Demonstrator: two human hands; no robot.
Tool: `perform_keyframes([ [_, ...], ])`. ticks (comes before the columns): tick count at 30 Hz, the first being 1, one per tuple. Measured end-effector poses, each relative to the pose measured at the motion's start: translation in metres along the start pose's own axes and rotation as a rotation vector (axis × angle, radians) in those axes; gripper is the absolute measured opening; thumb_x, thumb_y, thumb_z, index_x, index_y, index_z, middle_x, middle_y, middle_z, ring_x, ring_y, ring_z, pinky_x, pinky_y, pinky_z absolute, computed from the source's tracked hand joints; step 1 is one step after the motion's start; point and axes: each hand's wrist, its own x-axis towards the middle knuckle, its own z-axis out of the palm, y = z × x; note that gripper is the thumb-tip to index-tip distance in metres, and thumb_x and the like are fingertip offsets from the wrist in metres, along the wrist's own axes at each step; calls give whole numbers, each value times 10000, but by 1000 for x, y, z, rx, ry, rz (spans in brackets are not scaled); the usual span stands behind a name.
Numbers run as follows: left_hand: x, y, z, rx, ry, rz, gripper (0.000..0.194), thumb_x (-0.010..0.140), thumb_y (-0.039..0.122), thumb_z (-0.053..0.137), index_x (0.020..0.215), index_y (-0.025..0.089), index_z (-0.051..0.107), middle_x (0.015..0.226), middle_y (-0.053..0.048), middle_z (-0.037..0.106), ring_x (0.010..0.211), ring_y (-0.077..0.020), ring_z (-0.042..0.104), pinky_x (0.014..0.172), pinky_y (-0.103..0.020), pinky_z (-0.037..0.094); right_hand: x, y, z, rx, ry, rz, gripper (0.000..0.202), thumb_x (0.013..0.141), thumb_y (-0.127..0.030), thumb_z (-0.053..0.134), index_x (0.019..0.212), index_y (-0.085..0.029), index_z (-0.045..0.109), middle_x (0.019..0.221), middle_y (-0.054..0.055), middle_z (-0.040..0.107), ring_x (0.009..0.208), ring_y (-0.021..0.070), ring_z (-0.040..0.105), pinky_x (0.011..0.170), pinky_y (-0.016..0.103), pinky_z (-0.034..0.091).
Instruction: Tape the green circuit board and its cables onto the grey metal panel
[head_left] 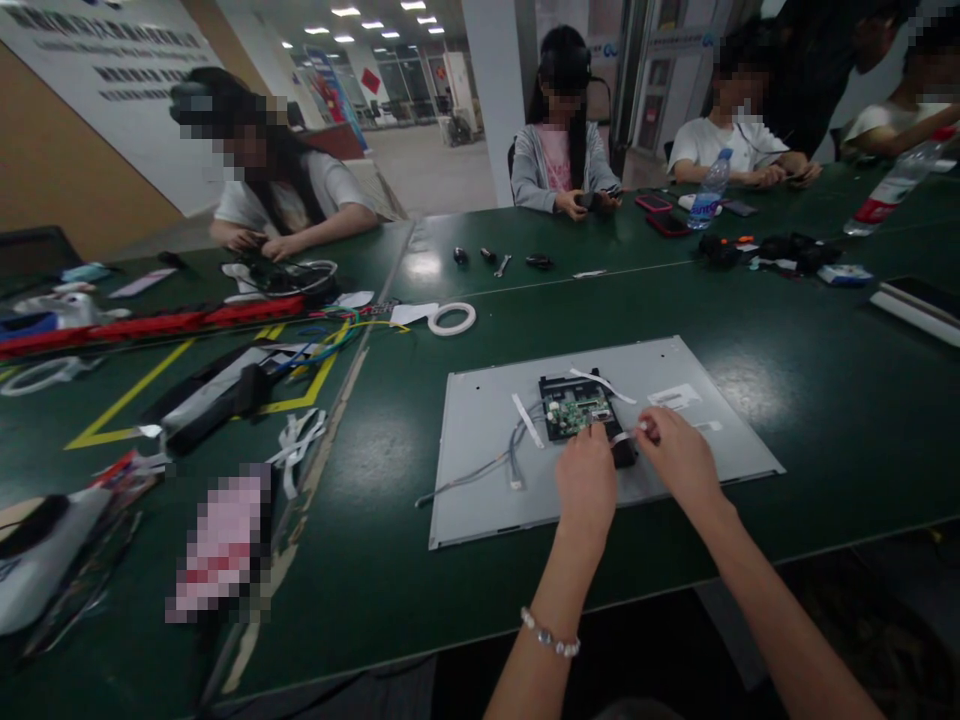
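A flat grey metal panel (487, 400) lies on the green table in front of me. On it sits a black plastic frame (556, 383) holding a green circuit board (574, 413). My left hand (586, 480) is closed at the board's near edge; its fingertips are mostly hidden. Pinched in my right hand (681, 455) is the end of a white strip (622, 437), which stretches over the frame's right side. Another white strip (528, 420) lies left of the board, and one more (602, 385) crosses its top right. A grey cable (480, 471) with a white plug rests on the panel.
A roll of white tape (451, 319) lies beyond the panel. Farther off are a small wrench (502, 266) and a water bottle (709, 190). Wires and a black device (217, 395) occupy the left side. Other people (566, 150) sit across the table.
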Motion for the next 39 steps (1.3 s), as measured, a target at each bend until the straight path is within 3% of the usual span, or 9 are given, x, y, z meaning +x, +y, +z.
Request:
perform_keyframes([
  [8,-9,-6,-6,29,-14,-137,180,922,182,414,1039,164,549,856,-102,672,831,-240,665,649,-286,481,-3,11,-6,-48,69,145,198,843,-276,521,1023,-193,533,967,43,552,775,164,549,655,280,403],
  [16,-14,-7,-7,32,31,-90,166,924,174,409,1022,178,542,867,-84,673,842,-217,659,648,-262,448,-4,4,0,136,62,-47,181,844,-313,553,971,-186,529,953,60,529,886,194,527,793,314,434],
  [23,-14,-11,-9,3,-5,-89,126,898,204,469,974,175,565,844,-77,682,789,-217,664,616,-265,418,-3,13,5,43,53,10,144,835,-310,533,901,-181,534,930,80,534,901,225,516,829,362,442],
  [27,-28,-17,-18,15,-8,-89,117,896,193,459,923,174,570,816,-67,679,761,-211,659,587,-260,385,-6,22,-2,24,67,8,232,863,-324,496,1021,-164,552,1027,108,563,992,240,523,915,388,429],
  [30,-51,-27,-26,-14,2,-77,104,898,213,465,875,190,564,787,-41,673,718,-186,647,567,-248,352,-6,33,-17,19,-92,-182,398,891,-382,469,1221,-164,514,1249,112,520,1188,244,453,1035,404,361],
  [33,-77,-45,-27,-56,55,-79,147,912,240,446,814,205,550,771,-18,662,682,-166,624,556,-242,331,-7,46,-36,-38,-347,-381,577,892,-500,454,1402,-235,396,1477,62,316,1364,266,264,1108,467,257],
  [36,-98,-67,-21,-170,132,-87,169,918,255,442,796,204,548,734,-4,643,671,-150,606,596,-236,355,-12,53,-51,-91,-510,-471,704,863,-596,452,1478,-309,264,1552,24,91,1409,305,120,1115,530,195],
  [39,-110,-82,-17,-379,222,-118,194,916,294,459,775,197,551,681,18,606,629,-122,577,615,-214,382,-19,57,-57,-131,-561,-520,832,803,-664,494,1499,-325,189,1554,23,-25,1410,335,62,1113,548,173],
])
